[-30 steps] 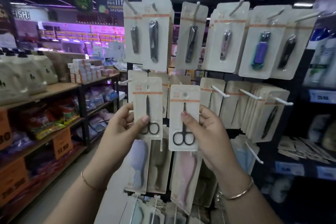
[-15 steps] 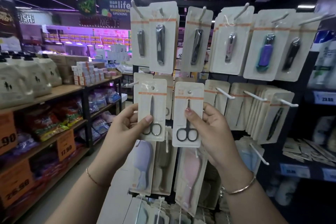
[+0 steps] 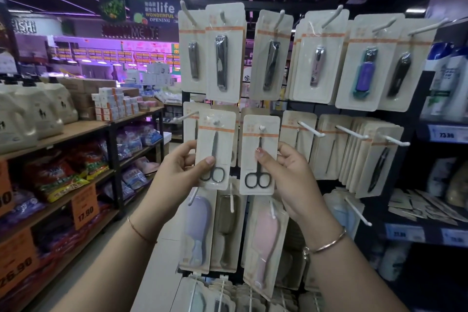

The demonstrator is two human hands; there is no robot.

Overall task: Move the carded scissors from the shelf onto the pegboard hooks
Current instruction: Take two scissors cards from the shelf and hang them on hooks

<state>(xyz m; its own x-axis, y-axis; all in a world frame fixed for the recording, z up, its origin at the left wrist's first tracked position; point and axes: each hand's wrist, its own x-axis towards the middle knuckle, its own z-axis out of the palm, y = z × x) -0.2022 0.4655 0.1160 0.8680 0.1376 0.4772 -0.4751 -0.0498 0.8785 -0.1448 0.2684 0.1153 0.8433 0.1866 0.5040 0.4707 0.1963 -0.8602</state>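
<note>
Pinching one scissors card [image 3: 214, 149] each, left hand [image 3: 177, 175] and right hand [image 3: 291, 175] face crowded hooks [image 3: 310, 129].

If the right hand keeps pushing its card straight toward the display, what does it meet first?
Probably the white peg tip, which shows at the hang hole of the scissors card held by the right hand; behind sit more cards. Depth is unclear.

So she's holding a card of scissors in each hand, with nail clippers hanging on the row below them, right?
Not quite. The head view shows the nail clippers hanging on the row above. The left hand and right hand do each hold a scissors card.
</note>
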